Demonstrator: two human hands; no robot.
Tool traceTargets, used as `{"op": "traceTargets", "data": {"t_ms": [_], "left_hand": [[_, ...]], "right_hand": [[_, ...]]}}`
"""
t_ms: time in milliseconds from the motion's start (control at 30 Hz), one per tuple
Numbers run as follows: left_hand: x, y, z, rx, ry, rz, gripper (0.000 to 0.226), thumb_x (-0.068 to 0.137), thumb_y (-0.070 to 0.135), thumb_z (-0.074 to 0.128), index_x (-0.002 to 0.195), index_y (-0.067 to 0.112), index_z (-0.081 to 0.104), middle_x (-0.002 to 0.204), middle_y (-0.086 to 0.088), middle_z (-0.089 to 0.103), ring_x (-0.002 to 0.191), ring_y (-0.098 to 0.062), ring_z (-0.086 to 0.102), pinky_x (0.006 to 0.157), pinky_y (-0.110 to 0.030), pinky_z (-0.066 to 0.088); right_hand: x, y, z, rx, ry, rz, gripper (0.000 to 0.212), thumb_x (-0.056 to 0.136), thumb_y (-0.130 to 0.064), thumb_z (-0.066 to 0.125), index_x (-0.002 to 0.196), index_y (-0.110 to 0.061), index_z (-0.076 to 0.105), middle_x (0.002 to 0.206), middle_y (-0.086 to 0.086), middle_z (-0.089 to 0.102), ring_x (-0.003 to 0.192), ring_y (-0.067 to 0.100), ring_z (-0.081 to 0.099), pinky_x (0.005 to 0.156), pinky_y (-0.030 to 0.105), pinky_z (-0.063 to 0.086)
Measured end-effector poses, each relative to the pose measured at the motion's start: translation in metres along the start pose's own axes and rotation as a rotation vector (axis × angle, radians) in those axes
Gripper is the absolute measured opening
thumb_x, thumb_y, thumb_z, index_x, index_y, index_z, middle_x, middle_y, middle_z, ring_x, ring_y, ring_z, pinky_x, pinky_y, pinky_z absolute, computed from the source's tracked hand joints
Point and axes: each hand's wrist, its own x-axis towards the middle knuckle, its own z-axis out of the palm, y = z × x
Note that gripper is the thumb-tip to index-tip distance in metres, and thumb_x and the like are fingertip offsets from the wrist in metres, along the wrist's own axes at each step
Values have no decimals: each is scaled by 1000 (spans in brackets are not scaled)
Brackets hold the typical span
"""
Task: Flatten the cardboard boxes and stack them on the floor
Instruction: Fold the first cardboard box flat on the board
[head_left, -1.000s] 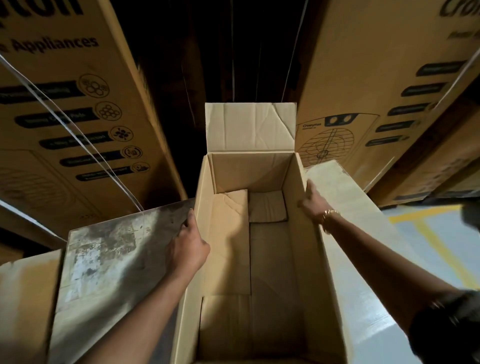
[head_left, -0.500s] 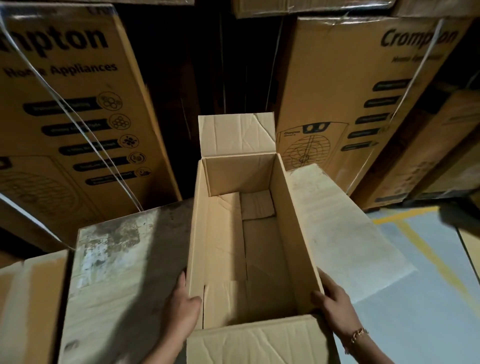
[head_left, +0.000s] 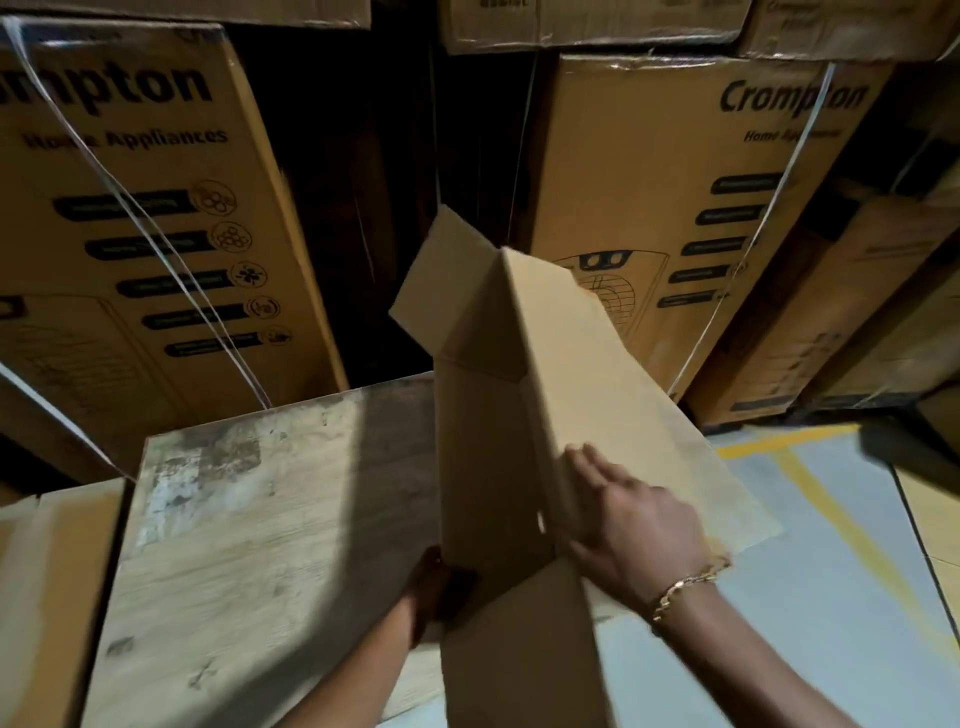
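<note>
Head view: plain brown cardboard box (head_left: 498, 467) sits centre frame, tipped on edge & half collapsed, walls skewed toward each other. Long axis runs from near the person up & away toward the stacked cartons; far end flap (head_left: 436, 291) sticks out to the left, its open end facing away. One long folded edge faces up, running from near the wrists to the far peak. Right hand (head_left: 634, 530) lies flat on the box's right wall w/ fingers spread wide, palm pressing the board; gold chain bracelet (head_left: 685, 587) on that wrist. Left hand (head_left: 436, 587) is at the lower left corner of the box, mostly hidden behind the near flap, in shadow — looks to grip the wall edge but can't tell how tightly. Left of the box, touching or just beside it, a flat worn sheet (head_left: 249, 519) w/ scuffed pale patches & a wood-grain look. Pale board (head_left: 727, 509) lies under the box's right side. Open room is to the right: grey floor (head_left: 831, 597) w/ yellow painted lines. Behind, close, tall printed cartons (head_left: 675, 208) marked "Crompton Home Appliances" w/ white strapping (head_left: 171, 260) wall off the far side; dark gap between them. Box surface matte, creased, unprinted.
</note>
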Motion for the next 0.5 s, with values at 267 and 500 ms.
{"op": "traceTargets", "data": {"t_ms": [267,500], "left_hand": [[-54,21,-42,-432,22,206,32,99,41,44,103,26,72,97,9,76,79,1,70,69,-22,51],[-79,40,-29,-425,111,284,79,78,30,80,145,8,44,141,-8,54,122,-23,58,109,-36,38]], "right_hand": [[-5,-59,37,256,120,-370,54,90,-60,40,133,-29,51,145,-16,46,138,5,37,95,32,47],[11,-9,59,823,456,-300,35,87,-50,54,114,-31,66,122,-19,63,111,4,59,90,33,52]]}}
